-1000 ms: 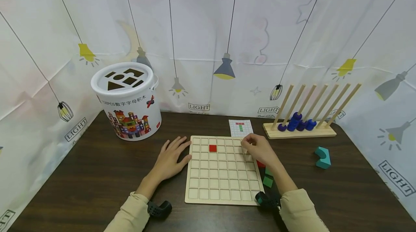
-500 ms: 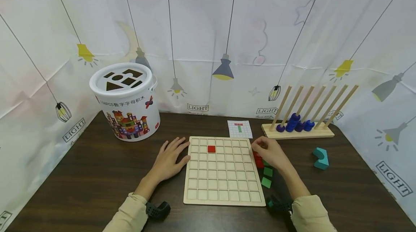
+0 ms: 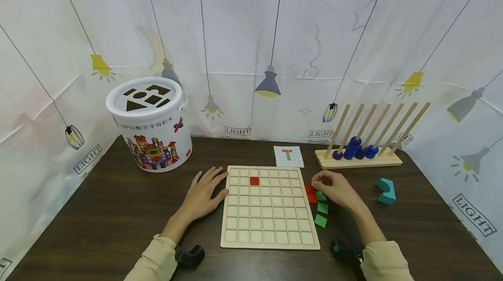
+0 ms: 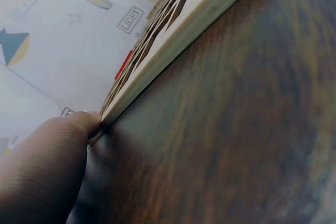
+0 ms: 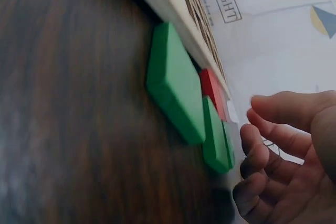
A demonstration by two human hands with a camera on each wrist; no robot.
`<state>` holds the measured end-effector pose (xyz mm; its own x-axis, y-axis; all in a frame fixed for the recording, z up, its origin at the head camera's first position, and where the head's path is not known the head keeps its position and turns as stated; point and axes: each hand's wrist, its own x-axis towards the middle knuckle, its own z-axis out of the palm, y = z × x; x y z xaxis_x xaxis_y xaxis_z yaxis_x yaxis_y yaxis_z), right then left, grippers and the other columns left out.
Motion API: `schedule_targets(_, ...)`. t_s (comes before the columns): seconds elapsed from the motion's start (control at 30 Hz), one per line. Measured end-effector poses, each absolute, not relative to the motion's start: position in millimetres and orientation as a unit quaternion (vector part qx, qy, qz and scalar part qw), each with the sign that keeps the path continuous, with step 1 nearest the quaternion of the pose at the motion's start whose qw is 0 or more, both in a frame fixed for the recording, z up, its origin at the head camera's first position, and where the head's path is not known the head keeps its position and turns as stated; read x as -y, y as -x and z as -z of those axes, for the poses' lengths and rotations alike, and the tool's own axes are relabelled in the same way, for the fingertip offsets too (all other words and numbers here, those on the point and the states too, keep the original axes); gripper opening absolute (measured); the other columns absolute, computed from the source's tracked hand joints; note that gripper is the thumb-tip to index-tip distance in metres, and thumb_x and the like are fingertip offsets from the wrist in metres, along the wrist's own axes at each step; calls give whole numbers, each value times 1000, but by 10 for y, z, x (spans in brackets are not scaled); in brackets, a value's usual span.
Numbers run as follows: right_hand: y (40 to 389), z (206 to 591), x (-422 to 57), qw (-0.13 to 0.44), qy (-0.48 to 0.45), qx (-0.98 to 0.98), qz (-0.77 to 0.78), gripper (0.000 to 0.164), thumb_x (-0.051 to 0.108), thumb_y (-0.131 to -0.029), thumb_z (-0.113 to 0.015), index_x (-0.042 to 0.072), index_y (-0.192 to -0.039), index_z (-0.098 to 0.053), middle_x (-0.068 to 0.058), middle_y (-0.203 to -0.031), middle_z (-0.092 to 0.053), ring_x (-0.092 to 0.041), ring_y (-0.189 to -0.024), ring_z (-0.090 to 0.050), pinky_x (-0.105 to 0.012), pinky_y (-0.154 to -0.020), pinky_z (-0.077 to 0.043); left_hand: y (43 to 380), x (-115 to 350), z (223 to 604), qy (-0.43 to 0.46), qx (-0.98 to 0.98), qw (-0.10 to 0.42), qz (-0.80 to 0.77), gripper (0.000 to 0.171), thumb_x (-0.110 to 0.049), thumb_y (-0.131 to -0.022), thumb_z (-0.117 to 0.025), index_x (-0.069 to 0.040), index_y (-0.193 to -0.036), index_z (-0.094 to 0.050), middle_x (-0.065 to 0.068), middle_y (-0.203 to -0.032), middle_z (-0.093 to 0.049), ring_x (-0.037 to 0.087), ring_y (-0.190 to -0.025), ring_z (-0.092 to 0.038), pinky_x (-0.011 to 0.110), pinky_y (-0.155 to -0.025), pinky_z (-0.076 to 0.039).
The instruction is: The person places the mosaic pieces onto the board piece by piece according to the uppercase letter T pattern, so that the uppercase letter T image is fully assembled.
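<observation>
A square wooden grid board lies in the middle of the head view, with one red tile in a cell of its second row. My left hand is spread flat on the table, thumb and fingertips touching the board's left edge; the left wrist view shows the thumb at that edge. Beside the upper right edge hovers my right hand, fingers loosely bent, nothing between thumb and forefinger. Just left of it are red tiles and three green tiles, seen close up as green tiles.
A pattern card with a red and green T lies behind the board. A wooden peg stand with blue beads stands at back right, near a teal arch block. A white block bucket stands at back left.
My right hand has moved right, off the board's upper right corner to beside the loose tiles, uncovering them. The left hand stays at the board's left edge.
</observation>
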<state>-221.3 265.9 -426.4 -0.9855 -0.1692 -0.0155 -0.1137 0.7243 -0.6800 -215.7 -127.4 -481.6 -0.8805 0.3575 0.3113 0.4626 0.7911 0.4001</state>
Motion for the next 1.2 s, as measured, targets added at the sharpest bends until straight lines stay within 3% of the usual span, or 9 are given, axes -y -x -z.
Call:
schedule_targets(0.27, 2211, 4314, -2719, 55, 110, -926, 357, 27, 21, -90, -64, 4, -111, -63, -7, -91, -59, -14, -72, -51, -22, -59, -43, 2157, 1276, 4827, 222, 938, 108, 244, 52, -44, -95, -51, -21, -142, -46, 8, -150, -39, 31, -141, -31, 60, -113, -16)
schedule_targets(0.43, 2213, 4313, -2717, 59, 135, -929, 341, 31, 20, -90, -65, 3, -114, -64, -9, -97, -62, -14, -75, -53, -23, -62, -45, 2136, 1275, 4823, 220, 938, 108, 246, 52, -43, -95, -51, -21, -141, -46, 8, -150, -40, 30, -142, -30, 60, -113, -16)
schedule_targets(0.93, 2207, 4355, -2724, 49, 134, -919, 368, 19, 14, -89, -65, 4, -104, -61, -9, -89, -60, -14, -69, -52, -23, -57, -44, 2138, 1276, 4822, 224, 935, 117, 249, 52, -43, -95, -52, -20, -141, -47, 8, -149, -40, 31, -141, -31, 61, -112, -16)
schedule_targets(1.2, 2219, 4365, -2731, 32, 114, -915, 386, 16, 13, -90, -63, 4, -103, -60, -9, -90, -61, -17, -79, -55, -23, -64, -48, 2147, 1278, 4833, 220, 937, 112, 248, 52, -44, -95, -52, -21, -141, -47, 8, -149, -40, 31, -141, -30, 61, -113, -15)
